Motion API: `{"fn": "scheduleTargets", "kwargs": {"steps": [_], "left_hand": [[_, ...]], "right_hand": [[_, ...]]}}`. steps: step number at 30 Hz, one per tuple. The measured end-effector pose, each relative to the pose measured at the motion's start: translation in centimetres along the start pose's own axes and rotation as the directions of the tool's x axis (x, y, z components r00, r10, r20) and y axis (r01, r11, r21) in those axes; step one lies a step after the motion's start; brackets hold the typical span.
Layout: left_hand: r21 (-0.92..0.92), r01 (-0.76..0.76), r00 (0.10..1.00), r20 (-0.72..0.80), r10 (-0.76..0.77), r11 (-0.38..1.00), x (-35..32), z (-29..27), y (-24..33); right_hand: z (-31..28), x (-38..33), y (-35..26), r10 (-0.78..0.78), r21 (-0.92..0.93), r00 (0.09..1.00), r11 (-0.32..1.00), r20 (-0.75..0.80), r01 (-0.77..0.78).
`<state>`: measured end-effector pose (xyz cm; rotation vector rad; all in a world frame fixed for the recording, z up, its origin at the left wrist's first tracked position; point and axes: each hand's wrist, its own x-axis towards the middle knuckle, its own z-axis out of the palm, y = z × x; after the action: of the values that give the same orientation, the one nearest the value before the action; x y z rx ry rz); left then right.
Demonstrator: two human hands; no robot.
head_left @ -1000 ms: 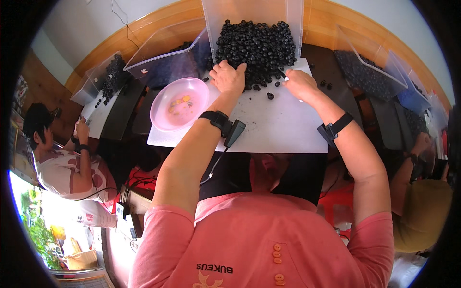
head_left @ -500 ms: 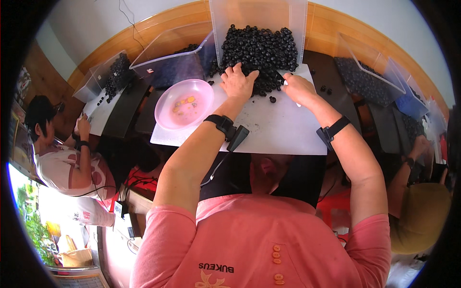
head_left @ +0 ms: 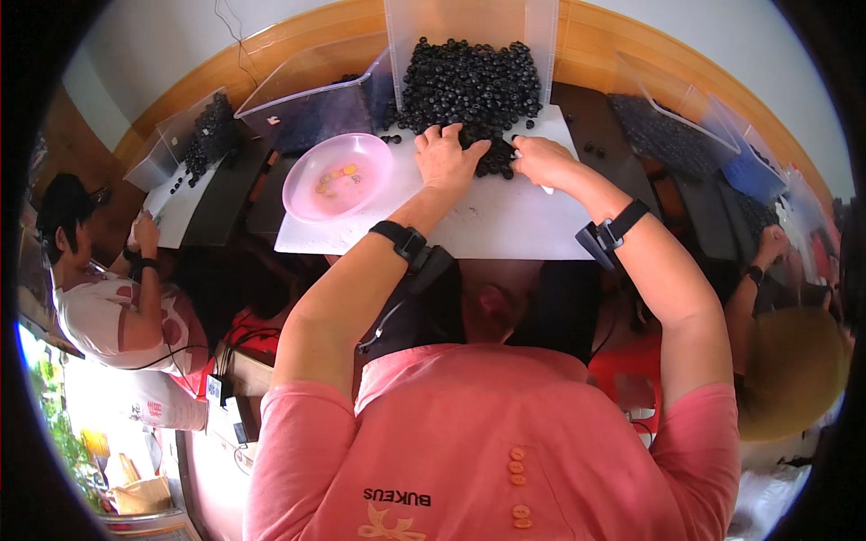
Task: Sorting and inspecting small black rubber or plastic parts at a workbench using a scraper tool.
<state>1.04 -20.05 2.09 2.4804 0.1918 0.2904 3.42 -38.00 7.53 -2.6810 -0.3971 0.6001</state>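
left hand (head_left: 444,160), fingers spread and unclenched, rests against small round black pieces (head_left: 495,162) piled on a flat white board (head_left: 519,221), perhaps to corral them; right hand (head_left: 543,162) grips a slim white handle (head_left: 548,189).

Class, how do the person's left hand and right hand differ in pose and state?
The left hand is spread open at the heap of black pieces; the right hand is curled shut. The right hand grips a slim white object; the left hand shows nothing clearly gripped. Both are bare, with a black wristband on each arm.
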Motion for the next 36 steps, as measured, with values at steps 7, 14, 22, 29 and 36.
{"fn": "scheduleTargets", "kwargs": {"steps": [7, 14, 22, 29, 36], "left_hand": [[0.097, -0.172, 0.985, -0.013, 0.174, 0.980, -1.4, -3.4, -3.1], [0.076, -0.361, 0.931, -0.032, 0.364, 0.930, -3.1, -5.5, -3.3], [-0.090, -0.417, 0.907, -0.099, 0.409, 0.904, -5.1, -8.7, -2.2], [-0.031, -0.437, 0.874, -0.251, 0.416, 0.899, -5.9, -8.5, 0.3], [-0.168, -0.329, 0.928, -0.241, 0.285, 0.929, -6.0, -8.1, 1.4]], "right_hand": [[1.4, 0.8, -1.8, 0.009, 0.135, 0.995, 0.991, -0.103, 0.005], [0.4, -0.5, -0.8, 0.085, 0.495, 0.979, 0.868, -0.185, 0.018], [-0.2, -3.1, -1.1, 0.107, 0.884, 0.923, 0.346, -0.370, 0.315], [-1.4, -5.5, 0.1, 0.056, 0.839, 0.866, 0.284, -0.497, 0.463], [-2.4, -7.9, -1.0, 0.054, 0.795, 0.834, 0.342, -0.549, 0.501]]}}
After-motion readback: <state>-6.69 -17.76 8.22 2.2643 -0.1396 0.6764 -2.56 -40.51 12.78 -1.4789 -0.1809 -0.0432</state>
